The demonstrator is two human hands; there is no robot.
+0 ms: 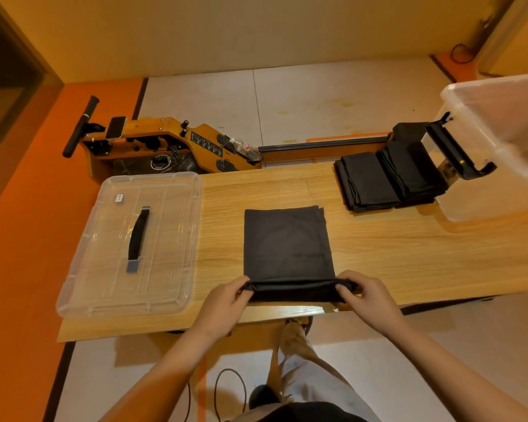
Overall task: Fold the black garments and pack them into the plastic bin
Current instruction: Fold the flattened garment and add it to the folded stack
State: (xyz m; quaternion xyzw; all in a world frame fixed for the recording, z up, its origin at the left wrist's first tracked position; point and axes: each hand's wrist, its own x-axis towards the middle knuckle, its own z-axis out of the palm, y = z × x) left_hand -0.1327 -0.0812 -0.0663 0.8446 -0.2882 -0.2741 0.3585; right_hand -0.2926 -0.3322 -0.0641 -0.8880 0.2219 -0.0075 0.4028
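Black garment (285, 242): folded flat, roughly square, mid-bench (409, 254), near hem at the front edge. Left grip (226, 301) pinches the hem's left corner and right grip (368, 295) pinches its right corner; fingers curl round the cloth, and the hem is raised into a low roll between them. Folded black stack (387, 178): far right corner, two overlapping piles, touching the clear plastic bin (470, 117) at the right end. Clear lid (104, 239) with black handle (138, 236): left end. Rowing machine (165, 141): on the floor past the far edge.
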